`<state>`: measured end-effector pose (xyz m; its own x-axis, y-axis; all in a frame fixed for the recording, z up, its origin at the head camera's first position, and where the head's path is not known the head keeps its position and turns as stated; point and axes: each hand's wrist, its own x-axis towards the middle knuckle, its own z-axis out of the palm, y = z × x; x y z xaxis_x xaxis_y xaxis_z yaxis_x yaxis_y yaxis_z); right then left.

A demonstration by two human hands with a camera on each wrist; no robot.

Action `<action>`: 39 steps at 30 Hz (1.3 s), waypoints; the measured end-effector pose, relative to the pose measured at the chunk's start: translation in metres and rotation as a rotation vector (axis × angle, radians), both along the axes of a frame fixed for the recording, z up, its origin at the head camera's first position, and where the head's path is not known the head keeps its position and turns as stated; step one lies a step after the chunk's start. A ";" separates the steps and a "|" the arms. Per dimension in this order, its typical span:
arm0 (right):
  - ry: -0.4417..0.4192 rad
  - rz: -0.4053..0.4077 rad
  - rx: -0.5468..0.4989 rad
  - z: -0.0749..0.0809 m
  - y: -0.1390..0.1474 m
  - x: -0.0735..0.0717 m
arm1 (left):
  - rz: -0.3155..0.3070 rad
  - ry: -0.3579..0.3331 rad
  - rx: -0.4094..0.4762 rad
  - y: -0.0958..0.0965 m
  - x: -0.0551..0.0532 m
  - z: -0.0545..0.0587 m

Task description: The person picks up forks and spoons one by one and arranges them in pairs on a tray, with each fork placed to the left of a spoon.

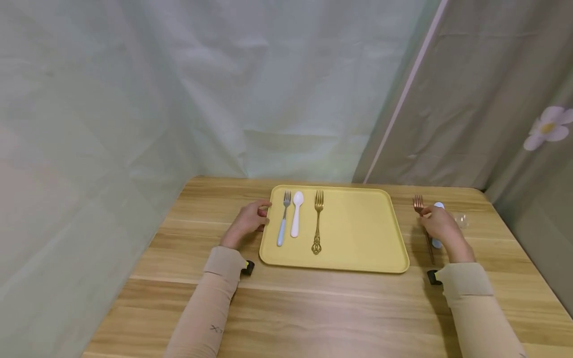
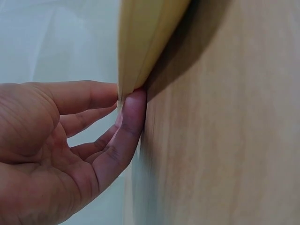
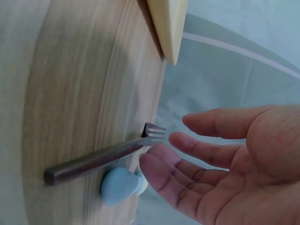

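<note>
Pinching tray point(image 1: 358, 228), left sleeve point(image 1: 203, 308) marked "X"

Left hand point(image 2: 56, 161) at the rim of a yellow tray point(image 2: 143, 37), one fingertip under it, against wooden tabletop point(image 2: 215, 140).

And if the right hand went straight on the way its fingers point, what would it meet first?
Most likely the copper fork, near its tined end. The right hand looks very close to it, though any gap between them is hard to judge.
</note>
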<state>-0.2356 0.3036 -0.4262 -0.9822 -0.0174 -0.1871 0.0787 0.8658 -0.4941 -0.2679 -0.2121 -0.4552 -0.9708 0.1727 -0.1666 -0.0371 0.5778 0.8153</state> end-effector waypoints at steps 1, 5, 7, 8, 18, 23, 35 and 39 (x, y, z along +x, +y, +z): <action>-0.005 -0.004 0.003 0.000 0.000 0.000 | 0.000 0.000 0.001 0.000 0.000 0.000; -0.027 -0.019 0.016 0.001 -0.002 -0.002 | 0.004 0.000 0.004 0.000 -0.001 -0.001; -0.040 -0.028 0.017 0.002 -0.003 -0.003 | 0.005 -0.002 0.001 0.000 -0.001 -0.001; -0.045 -0.029 0.021 0.002 -0.003 -0.004 | 0.006 -0.002 0.000 0.000 -0.001 0.000; 0.007 -0.012 0.089 -0.002 -0.006 -0.006 | -0.011 0.000 0.016 0.000 0.002 0.003; 0.004 -0.021 0.091 -0.006 -0.006 -0.007 | -0.006 0.001 0.006 0.000 0.002 0.002; 0.017 -0.035 0.104 -0.012 -0.006 -0.008 | 0.008 -0.002 -0.011 0.001 -0.001 -0.001; 0.029 -0.029 0.110 -0.012 -0.007 -0.007 | 0.007 -0.001 -0.008 0.001 -0.001 -0.002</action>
<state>-0.2428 0.2961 -0.4383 -0.9870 0.0301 -0.1581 0.0916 0.9126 -0.3985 -0.2692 -0.2113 -0.4571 -0.9717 0.1645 -0.1692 -0.0422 0.5843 0.8104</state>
